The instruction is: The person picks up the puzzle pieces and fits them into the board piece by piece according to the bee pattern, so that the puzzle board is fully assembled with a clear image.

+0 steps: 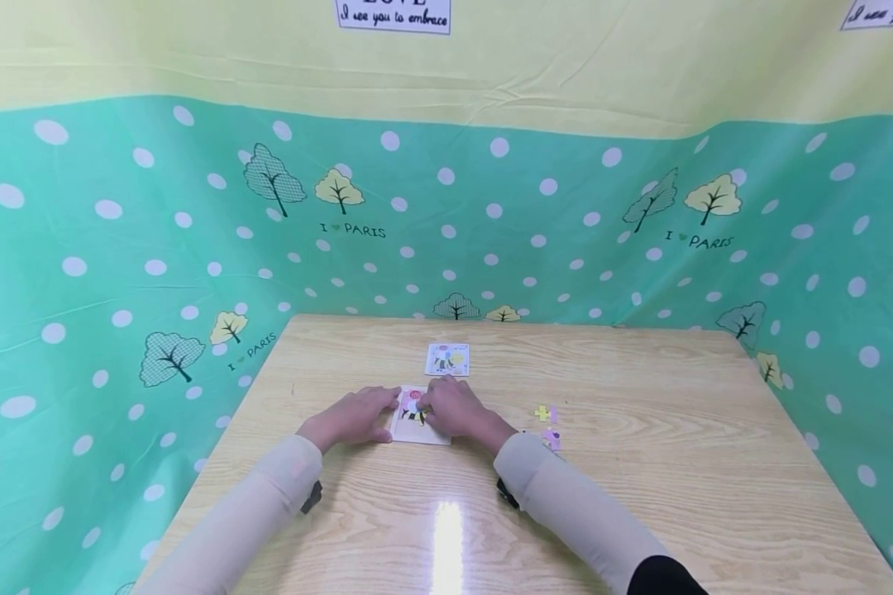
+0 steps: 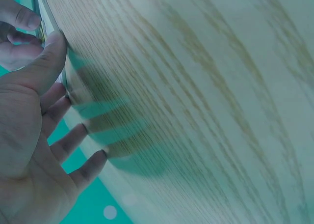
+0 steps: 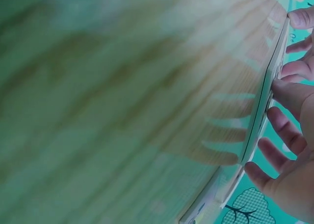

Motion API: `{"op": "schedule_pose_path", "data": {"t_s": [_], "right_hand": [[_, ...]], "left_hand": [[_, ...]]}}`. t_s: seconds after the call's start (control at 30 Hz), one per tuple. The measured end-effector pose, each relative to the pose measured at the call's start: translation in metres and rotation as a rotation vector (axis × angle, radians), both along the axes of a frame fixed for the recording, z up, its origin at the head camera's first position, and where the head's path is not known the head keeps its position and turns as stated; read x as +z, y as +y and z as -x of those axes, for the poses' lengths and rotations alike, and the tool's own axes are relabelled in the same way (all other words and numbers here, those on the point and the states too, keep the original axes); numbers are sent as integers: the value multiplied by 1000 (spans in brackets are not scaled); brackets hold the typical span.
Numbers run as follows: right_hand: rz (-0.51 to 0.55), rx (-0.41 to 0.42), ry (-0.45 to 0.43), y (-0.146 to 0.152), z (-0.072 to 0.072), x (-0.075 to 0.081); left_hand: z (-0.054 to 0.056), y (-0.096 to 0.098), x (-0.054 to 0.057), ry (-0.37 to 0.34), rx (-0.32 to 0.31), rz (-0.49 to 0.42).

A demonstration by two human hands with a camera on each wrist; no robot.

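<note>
Here's the puzzle board (image 1: 430,435), flat on the wooden tabletop (image 1: 640,471), left of its middle and nearer the far edge than the lower part in view. Both hands are on it! The left hand (image 1: 351,416) takes the board's left side, thumb by the near left corner, forefinger further up the edge; the left wrist view has these fingers spread well apart, fairly straight, tips down along the board and the wood.

Over on the other side, the right hand (image 1: 454,406) reaches across the board's right part, fingertips down on the bee picture. Three fingers stand apart in the right wrist view, thumb at the board's edge; whether thumb and forefinger pinch a piece there, I cannot tell.

Just beyond the board, towards the tabletop's far edge, lies a picture card (image 1: 447,359) with a matching bee. Off to the right, near the right sleeve (image 1: 565,496), sit loose pieces: a yellow and purple one (image 1: 545,413), and nearer the person a mostly purple one (image 1: 552,438), partly behind the cuff. And behind the tabletop's far edge hangs a green cloth (image 1: 446,207) with pale dots and little trees.
</note>
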State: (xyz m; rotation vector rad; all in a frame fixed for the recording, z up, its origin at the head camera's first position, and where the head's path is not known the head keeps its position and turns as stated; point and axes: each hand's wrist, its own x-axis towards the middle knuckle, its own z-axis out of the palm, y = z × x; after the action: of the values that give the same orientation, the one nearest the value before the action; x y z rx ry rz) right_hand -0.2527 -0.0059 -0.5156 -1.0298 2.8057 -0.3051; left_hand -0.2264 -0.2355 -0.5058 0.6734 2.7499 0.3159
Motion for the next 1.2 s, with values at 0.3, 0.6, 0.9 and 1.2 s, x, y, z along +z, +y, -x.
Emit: {"op": "schedule_pose_path", "data": {"t_s": [0.3,0.6,0.9,1.2], "right_hand": [[-20,16,4,1,0,-2],[-51,50,-50,5,-1,7],[26,32,-113,20,-4,22],[43,11,-115,42,-3,32]], "left_hand": [[1,0,0,0,-2,-9],[2,0,-1,3,0,2],[-1,2,2,-10,15,1],[-2,1,1,-5,4,15]]}}
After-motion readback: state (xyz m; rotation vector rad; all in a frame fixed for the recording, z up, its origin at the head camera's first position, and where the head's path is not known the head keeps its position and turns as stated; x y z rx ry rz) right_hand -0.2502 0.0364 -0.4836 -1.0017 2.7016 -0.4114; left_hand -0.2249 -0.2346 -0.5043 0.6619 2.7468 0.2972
